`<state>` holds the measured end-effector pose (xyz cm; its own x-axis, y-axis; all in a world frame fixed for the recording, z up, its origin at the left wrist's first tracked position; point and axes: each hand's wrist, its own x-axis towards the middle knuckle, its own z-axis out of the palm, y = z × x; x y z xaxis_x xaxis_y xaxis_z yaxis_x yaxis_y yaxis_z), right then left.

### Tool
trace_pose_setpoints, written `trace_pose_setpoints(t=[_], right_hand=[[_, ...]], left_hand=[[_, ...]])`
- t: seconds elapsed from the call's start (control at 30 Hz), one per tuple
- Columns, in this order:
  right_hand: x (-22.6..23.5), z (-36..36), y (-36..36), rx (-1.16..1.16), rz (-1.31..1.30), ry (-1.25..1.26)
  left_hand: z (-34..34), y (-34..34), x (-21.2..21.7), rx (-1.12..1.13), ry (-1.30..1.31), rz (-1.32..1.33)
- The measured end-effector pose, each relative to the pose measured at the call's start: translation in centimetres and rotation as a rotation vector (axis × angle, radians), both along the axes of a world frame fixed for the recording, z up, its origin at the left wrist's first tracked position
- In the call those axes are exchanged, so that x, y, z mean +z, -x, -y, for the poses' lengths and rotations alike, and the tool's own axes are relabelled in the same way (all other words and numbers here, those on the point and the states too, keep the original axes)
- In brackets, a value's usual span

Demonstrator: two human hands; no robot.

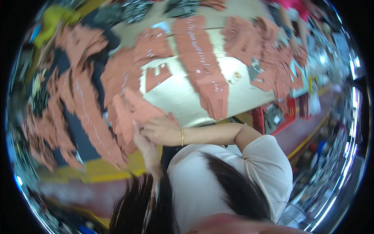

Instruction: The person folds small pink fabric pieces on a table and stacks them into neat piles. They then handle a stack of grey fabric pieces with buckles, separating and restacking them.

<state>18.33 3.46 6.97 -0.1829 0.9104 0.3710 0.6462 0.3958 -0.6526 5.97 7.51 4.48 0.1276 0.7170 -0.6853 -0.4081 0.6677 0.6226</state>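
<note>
A salmon-coloured cut fabric piece [136,109] lies tilted over a stack of like pieces at the near edge of the table. My left hand [145,145] comes up from below and pinches its near edge between thumb and fingers. Close against it, my right hand [161,130] reaches in from the right with curled fingers at the same edge; the fingertips are partly hidden. A larger salmon stack [122,74] spreads out just beyond, with small white tags on it.
A long fanned row of salmon pieces [196,50] runs down the pale table [171,97]. Another row [91,113] lies on a dark surface at left. A red crate [288,113] with dark green pieces stands at right. Co-workers' arms [286,19] and a yellow-green sleeve [52,21] show beyond.
</note>
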Motion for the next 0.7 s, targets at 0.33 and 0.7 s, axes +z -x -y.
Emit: trace_pose_setpoints(t=[0.33,0.7], right_hand=[[-2.1,3.1,-4.6,-0.399,-1.206,0.607],[-3.4,4.8,-19.2,-0.374,-2.107,-0.099]], left_hand=[[-1.0,-9.8,4.0,-0.371,-0.123,0.297],[1.7,-19.9,2.4,-0.598,-0.298,0.298]])
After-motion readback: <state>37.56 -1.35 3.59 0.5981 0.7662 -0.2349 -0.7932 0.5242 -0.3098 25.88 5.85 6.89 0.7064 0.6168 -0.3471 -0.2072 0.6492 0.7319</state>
